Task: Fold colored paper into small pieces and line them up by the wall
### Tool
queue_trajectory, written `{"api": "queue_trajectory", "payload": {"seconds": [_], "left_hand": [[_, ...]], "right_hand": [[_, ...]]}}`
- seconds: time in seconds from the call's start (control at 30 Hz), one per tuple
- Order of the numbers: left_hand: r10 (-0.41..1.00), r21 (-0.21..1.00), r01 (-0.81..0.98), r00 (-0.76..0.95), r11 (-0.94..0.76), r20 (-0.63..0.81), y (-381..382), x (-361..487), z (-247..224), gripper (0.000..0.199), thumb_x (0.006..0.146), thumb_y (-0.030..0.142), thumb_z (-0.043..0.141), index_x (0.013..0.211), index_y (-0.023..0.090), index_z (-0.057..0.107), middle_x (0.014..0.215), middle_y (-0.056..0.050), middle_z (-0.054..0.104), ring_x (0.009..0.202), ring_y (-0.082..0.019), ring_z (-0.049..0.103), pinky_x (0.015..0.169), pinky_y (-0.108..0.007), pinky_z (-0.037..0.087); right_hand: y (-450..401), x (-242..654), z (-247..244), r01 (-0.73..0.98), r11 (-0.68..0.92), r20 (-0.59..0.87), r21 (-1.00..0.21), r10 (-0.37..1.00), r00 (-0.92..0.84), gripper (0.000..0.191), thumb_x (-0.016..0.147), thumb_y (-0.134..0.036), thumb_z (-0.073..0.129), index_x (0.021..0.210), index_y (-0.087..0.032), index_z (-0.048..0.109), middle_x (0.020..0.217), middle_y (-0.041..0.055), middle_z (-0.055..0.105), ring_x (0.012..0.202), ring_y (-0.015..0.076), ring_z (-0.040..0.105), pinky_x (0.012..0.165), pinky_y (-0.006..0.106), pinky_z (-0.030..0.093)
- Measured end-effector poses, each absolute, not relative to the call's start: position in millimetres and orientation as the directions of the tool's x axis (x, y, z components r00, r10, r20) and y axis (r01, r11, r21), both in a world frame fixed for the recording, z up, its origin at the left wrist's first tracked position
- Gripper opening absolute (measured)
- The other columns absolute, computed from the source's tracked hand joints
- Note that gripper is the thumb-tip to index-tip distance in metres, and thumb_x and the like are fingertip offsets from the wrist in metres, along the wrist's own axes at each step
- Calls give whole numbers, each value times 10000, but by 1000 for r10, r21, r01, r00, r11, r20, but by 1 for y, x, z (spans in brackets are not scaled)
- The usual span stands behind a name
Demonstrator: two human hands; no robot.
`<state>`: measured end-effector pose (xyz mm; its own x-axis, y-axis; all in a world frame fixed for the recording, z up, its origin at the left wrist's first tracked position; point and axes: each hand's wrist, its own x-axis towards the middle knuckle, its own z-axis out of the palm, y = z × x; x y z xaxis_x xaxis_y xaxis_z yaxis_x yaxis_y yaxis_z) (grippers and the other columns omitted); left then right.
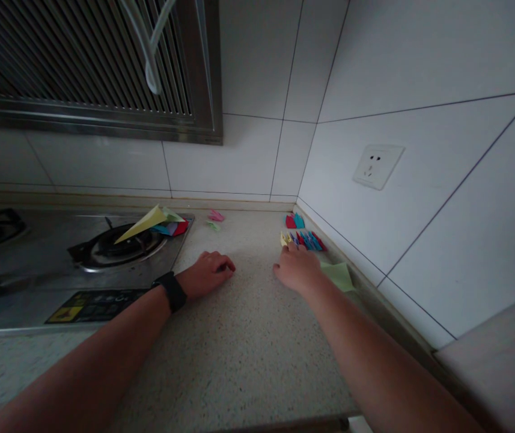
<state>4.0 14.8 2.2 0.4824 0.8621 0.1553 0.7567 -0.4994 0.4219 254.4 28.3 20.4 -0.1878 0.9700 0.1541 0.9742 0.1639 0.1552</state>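
My right hand (297,264) reaches over the counter at right, its fingertips at the near side of a row of small colourful folded papers (311,240). Whether it grips one of them is hidden. My left hand (210,272), below a black wristband, rests on the counter with its fingers loosely curled and apart, holding nothing visible. Red and blue folded pieces (295,221) lie behind the row. A pink piece (216,215) and a green piece (213,225) sit farther left. Beside my right wrist is a light green paper sheet (338,276).
On the left is a gas stove (50,252), with a yellow paper plane (142,223) and other folded papers on its right burner. A range hood (95,120) hangs above. The right wall has a socket (378,166). The speckled counter (239,349) spans the front.
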Motion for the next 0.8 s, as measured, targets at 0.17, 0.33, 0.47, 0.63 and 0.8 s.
{"api": "queue_trajectory", "payload": {"seconds": [0.17, 0.33, 0.47, 0.63, 0.8], "left_hand": [[870, 418, 768, 474, -485, 138, 12, 6, 5, 275, 883, 351, 481, 1020, 195, 660, 941, -63, 612, 933, -204, 539, 923, -368, 362], [873, 420, 771, 470, -478, 132, 12, 6, 5, 270, 882, 350, 483, 1029, 201, 654, 945, -60, 603, 939, -206, 531, 926, -372, 362], [867, 417, 767, 478, -489, 138, 13, 4, 2, 267, 883, 352, 484, 1036, 204, 645, 956, -60, 597, 944, -204, 526, 927, -370, 362], [859, 401, 764, 490, -505, 147, 13, 4, 1, 270, 887, 364, 471, 1039, 213, 635, 956, -59, 593, 939, -206, 518, 924, -376, 362], [859, 397, 765, 487, -508, 160, 12, 4, 1, 259, 881, 351, 480, 1035, 208, 631, 944, -55, 584, 928, -203, 514, 921, -373, 359]], "right_hand": [[28, 254, 20, 976, 165, 161, 145, 969, -187, 473, 862, -410, 450, 1152, -70, 604, 1224, 249, 544, 1118, 346, 498, 872, 448, 416], [28, 254, 18, 977, 170, 153, 130, 970, -189, 462, 857, -412, 461, 1134, -74, 613, 1215, 244, 548, 1129, 350, 493, 885, 458, 405], [29, 255, 18, 975, 177, 161, 134, 967, -198, 437, 859, -412, 457, 1090, -86, 633, 1192, 228, 569, 1114, 341, 505, 879, 450, 411], [31, 256, 16, 974, 173, 182, 144, 963, -198, 446, 855, -414, 454, 1097, -85, 634, 1200, 226, 570, 1116, 343, 505, 863, 447, 423], [32, 255, 15, 977, 159, 213, 144, 959, -188, 436, 848, -406, 461, 1091, -88, 635, 1195, 222, 574, 1101, 336, 516, 848, 439, 437]]}}
